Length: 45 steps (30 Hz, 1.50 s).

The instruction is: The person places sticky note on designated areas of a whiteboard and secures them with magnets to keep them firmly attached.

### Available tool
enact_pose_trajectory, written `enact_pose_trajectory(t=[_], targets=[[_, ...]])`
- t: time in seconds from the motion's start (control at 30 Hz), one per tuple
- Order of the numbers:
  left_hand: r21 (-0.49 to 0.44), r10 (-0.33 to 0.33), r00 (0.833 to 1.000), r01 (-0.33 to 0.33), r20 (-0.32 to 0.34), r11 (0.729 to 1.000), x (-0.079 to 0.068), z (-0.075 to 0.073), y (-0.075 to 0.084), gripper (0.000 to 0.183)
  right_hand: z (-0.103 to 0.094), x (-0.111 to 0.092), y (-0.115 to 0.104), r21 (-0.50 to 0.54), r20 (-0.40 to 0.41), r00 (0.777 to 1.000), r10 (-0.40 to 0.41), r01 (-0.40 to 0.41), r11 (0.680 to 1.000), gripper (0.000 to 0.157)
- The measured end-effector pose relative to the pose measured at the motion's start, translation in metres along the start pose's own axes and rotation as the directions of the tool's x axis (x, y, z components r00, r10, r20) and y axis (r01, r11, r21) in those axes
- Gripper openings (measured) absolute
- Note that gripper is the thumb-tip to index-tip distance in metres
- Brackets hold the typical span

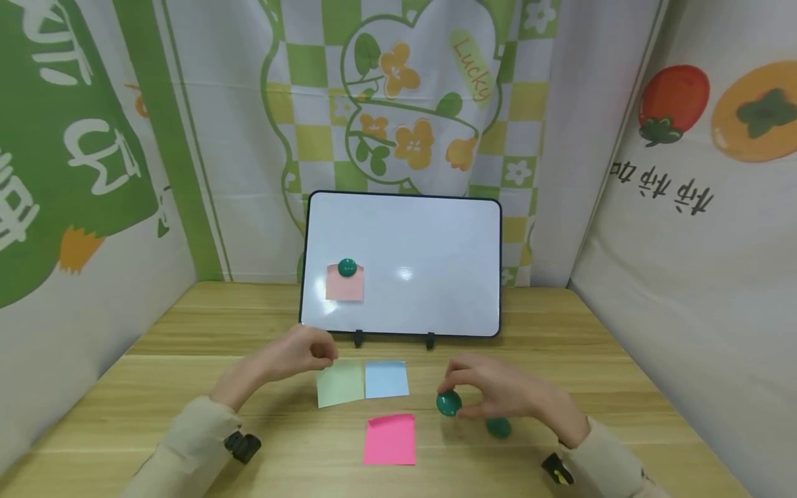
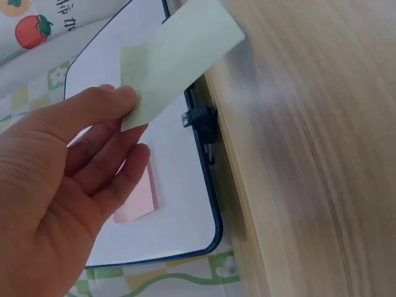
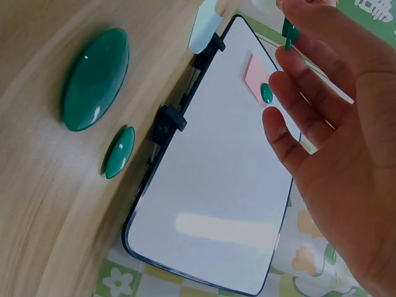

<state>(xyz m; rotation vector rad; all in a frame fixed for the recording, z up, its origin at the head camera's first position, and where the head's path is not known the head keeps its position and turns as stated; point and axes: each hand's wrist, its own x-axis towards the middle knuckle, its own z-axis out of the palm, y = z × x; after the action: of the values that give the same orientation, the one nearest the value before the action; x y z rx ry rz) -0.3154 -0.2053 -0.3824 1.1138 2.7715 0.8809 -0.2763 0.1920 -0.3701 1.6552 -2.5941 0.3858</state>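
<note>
My left hand (image 1: 305, 349) pinches a pale green sticky note (image 2: 167, 62) at one corner between thumb and fingertips. In the left wrist view the note is lifted off the table. Beside it in the head view lies a light blue sticky note (image 1: 387, 379), with a bright pink one (image 1: 389, 440) nearer the front. To the right, my right hand (image 1: 492, 387) holds a round green magnet (image 1: 448, 403) between thumb and fingers. In the right wrist view two more green magnets, a nearer one (image 3: 96, 80) and a farther one (image 3: 119, 153), lie on the wood.
A whiteboard (image 1: 429, 277) with a dark frame stands at the back of the wooden table (image 1: 560, 332), on small black feet (image 1: 429, 340). On its left part, a green magnet (image 1: 347, 268) holds a light pink note (image 1: 344, 287). Printed curtains (image 1: 660, 277) surround the table.
</note>
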Motion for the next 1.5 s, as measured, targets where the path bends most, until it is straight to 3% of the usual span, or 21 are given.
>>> enact_pose_trajectory(t=[0.17, 0.4, 0.67, 0.8, 1.07, 1.27, 1.5], targets=[[0.008, 0.034, 0.997, -0.034, -0.066, 0.999, 0.010, 0.000, 0.001, 0.008, -0.003, 0.003, 0.000, -0.023, -0.034, 0.999, -0.015, 0.014, 1.000, 0.035], [0.045, 0.056, 0.994, -0.052, -0.094, 0.998, 0.029, -0.003, 0.007, 0.006, -0.005, 0.010, 0.000, -0.118, -0.154, 0.988, -0.015, -0.003, 0.993, 0.033], [0.065, 0.016, 0.992, -0.008, -0.121, 0.998, 0.052, -0.008, 0.018, 0.007, -0.011, 0.020, 0.002, -0.225, -0.263, 0.965, -0.018, -0.043, 0.973, 0.037], [0.090, 0.030, 0.989, -0.017, -0.148, 0.996, 0.064, -0.011, 0.021, 0.007, -0.013, 0.026, 0.003, -0.247, -0.304, 0.953, 0.001, -0.080, 0.966, 0.038], [0.100, 0.080, 0.978, -0.062, -0.194, 0.993, 0.085, -0.019, 0.020, 0.007, -0.019, 0.037, 0.007, -0.277, -0.355, 0.935, 0.000, -0.105, 0.955, 0.036], [0.086, 0.075, 0.978, -0.059, -0.195, 0.995, 0.095, -0.023, 0.017, 0.006, -0.023, 0.046, 0.009, -0.274, -0.377, 0.926, 0.028, -0.140, 0.951, 0.034], [0.135, 0.088, 0.973, -0.059, -0.215, 0.989, 0.105, -0.026, 0.015, 0.005, -0.023, 0.056, 0.014, -0.282, -0.410, 0.912, 0.008, -0.136, 0.950, 0.034]])
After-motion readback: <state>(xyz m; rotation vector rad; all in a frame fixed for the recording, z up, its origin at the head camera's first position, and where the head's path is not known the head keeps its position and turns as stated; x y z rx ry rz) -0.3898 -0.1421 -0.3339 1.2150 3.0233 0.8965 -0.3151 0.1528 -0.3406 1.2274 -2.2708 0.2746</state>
